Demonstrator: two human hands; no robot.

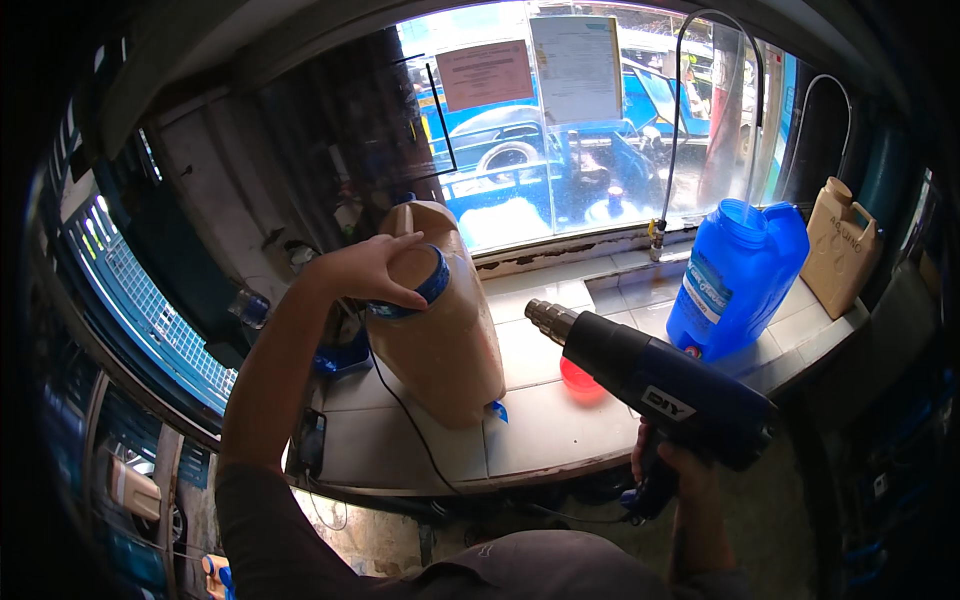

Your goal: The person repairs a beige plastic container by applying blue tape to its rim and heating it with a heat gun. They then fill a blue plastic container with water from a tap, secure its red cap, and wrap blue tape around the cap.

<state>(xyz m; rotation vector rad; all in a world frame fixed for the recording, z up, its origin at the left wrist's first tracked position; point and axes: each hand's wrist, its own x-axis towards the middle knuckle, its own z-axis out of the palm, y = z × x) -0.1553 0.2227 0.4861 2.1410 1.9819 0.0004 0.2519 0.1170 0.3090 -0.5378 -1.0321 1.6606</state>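
A large tan plastic jug stands on the white tiled counter, left of centre. My left hand grips it at the top, fingers and thumb spread around its cap. Around the neck runs a blue band, partly hidden by my hand. In my right hand is a dark blue heat gun, held by its handle. Its metal nozzle points left toward the jug, with a gap between them. Whether it is running, I cannot tell.
A blue jug stands at the right under a curved thin tube, beside another tan jug. Beneath the heat gun sits a red bowl. A black cord crosses the counter's front edge near a phone. Behind is a window.
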